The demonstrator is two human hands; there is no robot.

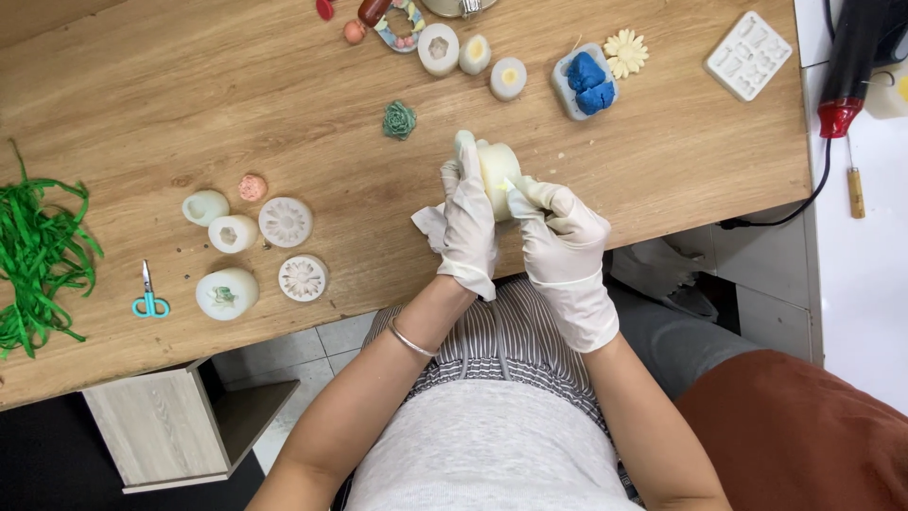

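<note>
A cream cylindrical mould (497, 170) is gripped above the near edge of the wooden table (142, 114) by both gloved hands. The left hand (468, 222) is closed around its left side, fingers extended upward. The right hand (563, 232) is pinched on its right edge. A green rosette (399, 120) is noted just beyond.

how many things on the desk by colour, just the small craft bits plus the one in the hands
White or cream moulds and casts, including the cream mould held by the left hand and right hand: 11
Green (raffia bundle, small rose): 2
Blue (clay in a mould): 1
Pink or orange pieces: 2
Teal scissors: 1
Total: 17
</note>
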